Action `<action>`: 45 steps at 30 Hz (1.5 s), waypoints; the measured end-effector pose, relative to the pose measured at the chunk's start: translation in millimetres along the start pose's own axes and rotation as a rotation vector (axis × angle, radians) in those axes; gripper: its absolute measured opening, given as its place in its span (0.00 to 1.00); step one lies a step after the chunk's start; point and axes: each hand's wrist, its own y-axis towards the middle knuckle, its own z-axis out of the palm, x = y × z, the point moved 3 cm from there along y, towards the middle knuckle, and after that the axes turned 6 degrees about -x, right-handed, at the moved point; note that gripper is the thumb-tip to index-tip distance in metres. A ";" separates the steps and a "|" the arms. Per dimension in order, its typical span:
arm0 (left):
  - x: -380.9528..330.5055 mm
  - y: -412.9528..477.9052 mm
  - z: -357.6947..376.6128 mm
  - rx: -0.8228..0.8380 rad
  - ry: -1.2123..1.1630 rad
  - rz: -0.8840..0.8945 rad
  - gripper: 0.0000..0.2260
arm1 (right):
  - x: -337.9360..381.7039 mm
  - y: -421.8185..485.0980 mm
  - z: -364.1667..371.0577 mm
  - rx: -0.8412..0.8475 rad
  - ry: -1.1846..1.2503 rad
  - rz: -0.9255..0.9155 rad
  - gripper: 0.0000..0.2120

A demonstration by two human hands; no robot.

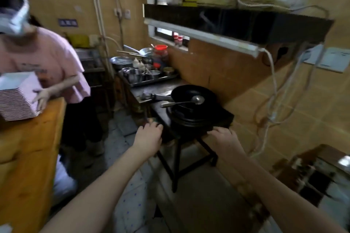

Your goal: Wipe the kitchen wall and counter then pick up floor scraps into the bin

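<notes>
Head view, left hand (149,135) and right hand (222,135) gripping stove stand (226,117) edge, wok (189,91) atop, tiled wall (318,104) beside.

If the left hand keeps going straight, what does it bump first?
Most likely the black stove, at its near corner. The left hand already has its fingertips there, though the blur hides whether they touch.

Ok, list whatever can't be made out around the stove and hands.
Head view only:
- Left hand: fingertips blurred at the stove's corner; grip unclear.
- Right hand: palm hidden by its own back; grip unclear.
- Floor under the stove: dark, blurred; scraps indiscernible.
- Blue wall sign: text too small.
</notes>
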 end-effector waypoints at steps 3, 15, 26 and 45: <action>43.3 -2.8 1.6 -0.007 0.002 -0.069 0.14 | 31.0 37.1 18.2 0.001 0.058 -0.044 0.19; 152.5 43.8 42.3 0.016 0.049 -0.307 0.12 | 116.8 182.5 91.4 -0.012 0.161 -0.308 0.12; 229.2 122.5 77.9 0.016 0.058 -0.417 0.13 | 164.3 315.8 138.0 0.048 0.286 -0.403 0.18; 446.7 276.3 154.9 0.050 0.005 -0.335 0.13 | 270.0 488.2 263.5 0.161 0.215 -0.248 0.18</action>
